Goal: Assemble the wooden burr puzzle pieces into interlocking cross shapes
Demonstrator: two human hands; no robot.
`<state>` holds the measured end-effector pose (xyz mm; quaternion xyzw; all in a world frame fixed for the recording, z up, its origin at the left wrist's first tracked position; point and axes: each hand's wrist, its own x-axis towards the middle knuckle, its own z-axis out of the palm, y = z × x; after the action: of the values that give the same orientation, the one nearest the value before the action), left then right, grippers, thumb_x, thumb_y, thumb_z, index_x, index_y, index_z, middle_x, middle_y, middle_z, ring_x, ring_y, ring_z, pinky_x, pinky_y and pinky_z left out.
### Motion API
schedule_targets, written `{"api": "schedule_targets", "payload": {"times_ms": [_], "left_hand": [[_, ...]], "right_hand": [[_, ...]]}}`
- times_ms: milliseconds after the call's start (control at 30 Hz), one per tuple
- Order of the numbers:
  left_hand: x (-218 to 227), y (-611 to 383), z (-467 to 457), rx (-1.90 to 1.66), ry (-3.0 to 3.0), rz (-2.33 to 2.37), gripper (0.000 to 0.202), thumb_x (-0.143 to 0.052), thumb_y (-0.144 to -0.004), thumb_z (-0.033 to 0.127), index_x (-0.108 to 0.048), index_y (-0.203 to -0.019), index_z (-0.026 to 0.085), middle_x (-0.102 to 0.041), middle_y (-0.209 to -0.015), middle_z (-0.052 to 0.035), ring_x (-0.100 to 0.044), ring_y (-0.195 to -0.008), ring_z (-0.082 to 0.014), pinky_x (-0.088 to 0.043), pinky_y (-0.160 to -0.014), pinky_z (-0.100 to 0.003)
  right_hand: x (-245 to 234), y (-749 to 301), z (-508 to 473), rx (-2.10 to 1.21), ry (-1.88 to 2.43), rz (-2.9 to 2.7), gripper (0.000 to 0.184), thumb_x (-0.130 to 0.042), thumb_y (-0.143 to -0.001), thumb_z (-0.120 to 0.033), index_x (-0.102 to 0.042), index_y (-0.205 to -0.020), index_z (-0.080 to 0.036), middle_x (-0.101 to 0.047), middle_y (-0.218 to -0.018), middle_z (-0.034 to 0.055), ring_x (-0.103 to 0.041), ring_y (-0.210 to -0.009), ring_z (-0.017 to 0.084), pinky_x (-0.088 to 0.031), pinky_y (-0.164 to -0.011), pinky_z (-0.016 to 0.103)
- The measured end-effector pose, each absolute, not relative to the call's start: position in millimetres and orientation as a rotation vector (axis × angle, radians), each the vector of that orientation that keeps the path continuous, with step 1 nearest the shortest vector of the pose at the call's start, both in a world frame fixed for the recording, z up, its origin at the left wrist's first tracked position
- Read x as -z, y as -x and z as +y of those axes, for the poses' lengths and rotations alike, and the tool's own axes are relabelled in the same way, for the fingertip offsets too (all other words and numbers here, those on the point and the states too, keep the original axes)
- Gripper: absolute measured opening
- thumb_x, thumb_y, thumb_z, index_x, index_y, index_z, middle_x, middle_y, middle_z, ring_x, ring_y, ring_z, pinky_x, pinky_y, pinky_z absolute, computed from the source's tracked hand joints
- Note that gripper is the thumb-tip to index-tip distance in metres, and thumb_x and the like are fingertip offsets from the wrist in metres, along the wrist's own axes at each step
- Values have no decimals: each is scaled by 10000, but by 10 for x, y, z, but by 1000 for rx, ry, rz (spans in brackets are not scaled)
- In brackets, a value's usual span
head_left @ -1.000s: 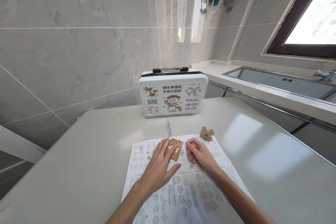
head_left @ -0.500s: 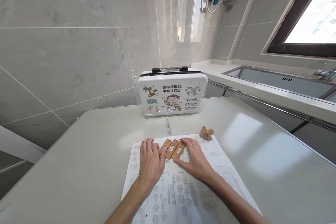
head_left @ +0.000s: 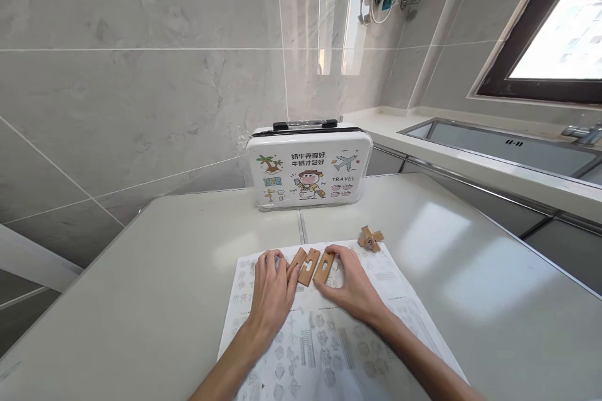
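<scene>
Three flat wooden puzzle pieces (head_left: 310, 264) lie side by side on a printed instruction sheet (head_left: 329, 338) on the table. My left hand (head_left: 270, 294) rests palm down on the sheet, its fingertips touching the leftmost piece. From the other side, my right hand (head_left: 350, 285) lies flat with its fingers against the rightmost piece (head_left: 324, 266). Both hands have their fingers stretched out. A small assembled wooden puzzle (head_left: 370, 239) sits at the sheet's far right corner, apart from both hands.
A white cartoon-printed case (head_left: 308, 166) with a black handle stands against the tiled wall at the back of the grey table (head_left: 141, 276). A steel sink (head_left: 498, 141) and a tap are on the counter to the right, under a window.
My left hand slid off the stacked pieces to their left side. My right hand opened and came in from the right. The pieces now lie spread apart, the rightmost one separated.
</scene>
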<state>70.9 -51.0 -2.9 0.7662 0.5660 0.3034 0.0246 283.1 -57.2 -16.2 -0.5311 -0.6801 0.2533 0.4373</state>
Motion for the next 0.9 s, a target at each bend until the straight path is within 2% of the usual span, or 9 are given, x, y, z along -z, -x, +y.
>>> {"api": "schedule_targets", "payload": {"times_ms": [100,167,233,300,400,500,667,800,900], "left_hand": [[-57,-737,-529,-1017,-2166,1703,278,-419,-1066,402,-560,-912,218,-613,-1002,-74,-555,-947,-267,-465,-851,-427],[-107,-753,-546,-1029,-1937,1627,325,-402,-1074,455,-520,-873,229,-587,-846,-25,-536,-773,-214,-431,-723,-346],[-144,-769,-560,-1004,-1723,1486,382,-394,-1071,529,-492,-851,232,-506,-693,25,-447,-621,-166,-356,-610,-291],[-163,-784,-568,-965,-1566,1303,430,-409,-1051,604,-485,-855,229,-407,-617,60,-351,-557,-135,-292,-555,-262],[-166,-799,-569,-890,-1342,1047,473,-473,-1003,677,-487,-882,220,-304,-612,92,-230,-517,-98,-213,-499,-236],[-158,-798,-564,-796,-1138,888,466,-528,-984,672,-506,-927,210,-251,-611,113,-132,-497,-77,-128,-461,-222],[-165,-773,-564,-736,-977,785,412,-547,-1012,590,-501,-900,196,-256,-599,117,-127,-474,-59,-117,-441,-211],[-176,-764,-573,-716,-957,741,388,-558,-1016,554,-554,-981,168,-244,-597,123,-109,-468,-56,-108,-429,-210],[-186,-767,-576,-702,-951,728,395,-566,-1009,552,-574,-1010,157,-243,-594,125,-103,-468,-54,-110,-425,-206]], "right_hand": [[133,-2863,-534,-778,1307,-1538,537,-793,-777,-362,-577,-1256,-249,-644,-1300,99,-606,-1222,328,-495,-1092,541],[108,-2886,-504,-944,1219,-1419,543,-812,-786,-414,-588,-1254,-255,-642,-1339,100,-623,-1227,318,-505,-1090,530],[79,-2907,-480,-1102,1086,-1292,564,-848,-774,-464,-602,-1237,-257,-637,-1376,111,-621,-1265,317,-504,-1105,518],[43,-2927,-467,-1210,984,-1171,591,-889,-745,-504,-618,-1208,-258,-637,-1401,125,-599,-1322,330,-471,-1149,529],[-15,-2957,-468,-1328,908,-1055,639,-913,-718,-565,-629,-1207,-267,-635,-1444,139,-554,-1396,349,-406,-1206,568],[-53,-2987,-478,-1435,802,-1017,679,-906,-720,-598,-631,-1245,-265,-624,-1478,147,-498,-1457,346,-345,-1247,582],[-59,-3017,-489,-1540,630,-968,664,-930,-726,-530,-646,-1266,-271,-632,-1479,134,-460,-1490,336,-258,-1285,600],[-58,-3012,-502,-1569,620,-1007,667,-940,-727,-497,-651,-1291,-287,-607,-1510,124,-439,-1504,334,-263,-1282,594],[-75,-3002,-512,-1552,663,-1083,705,-941,-705,-535,-652,-1302,-296,-588,-1527,120,-443,-1499,343,-312,-1262,583]]}}
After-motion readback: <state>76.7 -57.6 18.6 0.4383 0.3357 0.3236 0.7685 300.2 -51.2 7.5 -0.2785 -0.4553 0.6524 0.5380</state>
